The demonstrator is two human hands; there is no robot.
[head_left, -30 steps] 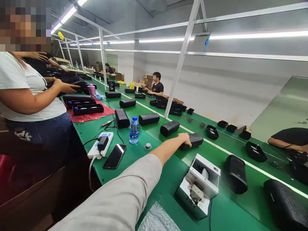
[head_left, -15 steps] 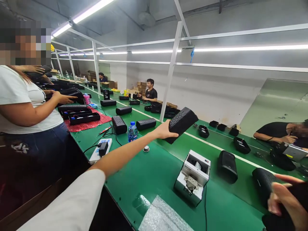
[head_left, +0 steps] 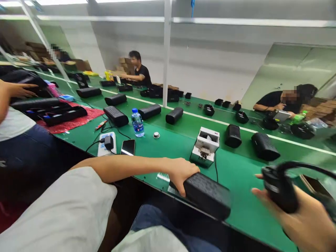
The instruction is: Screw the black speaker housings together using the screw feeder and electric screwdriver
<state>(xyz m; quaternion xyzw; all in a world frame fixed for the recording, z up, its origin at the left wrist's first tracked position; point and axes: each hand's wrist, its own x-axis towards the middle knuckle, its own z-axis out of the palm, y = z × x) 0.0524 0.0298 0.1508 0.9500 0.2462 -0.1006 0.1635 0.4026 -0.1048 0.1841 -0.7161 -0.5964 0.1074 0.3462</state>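
My left hand point(head_left: 182, 171) grips one end of a black oblong speaker housing point(head_left: 207, 194) with a patterned top. It lies at the near edge of the green table, partly over a sheet of clear foam wrap. My right hand point(head_left: 307, 213), smeared by motion at the right, is wrapped around a black corded electric screwdriver point(head_left: 279, 190); its thumb and a fingertip stick out to the left. The tool's tip is hidden. Beyond the housing stands a small white screw feeder point(head_left: 206, 146) with a cable.
More black housings point(head_left: 265, 146) stand along the green table point(head_left: 168, 150). A water bottle point(head_left: 138, 122), a phone point(head_left: 128, 147), a power strip point(head_left: 106, 144) and a round metal piece point(head_left: 156, 134) lie left. A co-worker's hand point(head_left: 19, 90) is at far left; other people sit opposite.
My left hand has come back from the far middle of the table to its near edge with a black speaker housing. The view has turned down and right; my right hand shows more fully.
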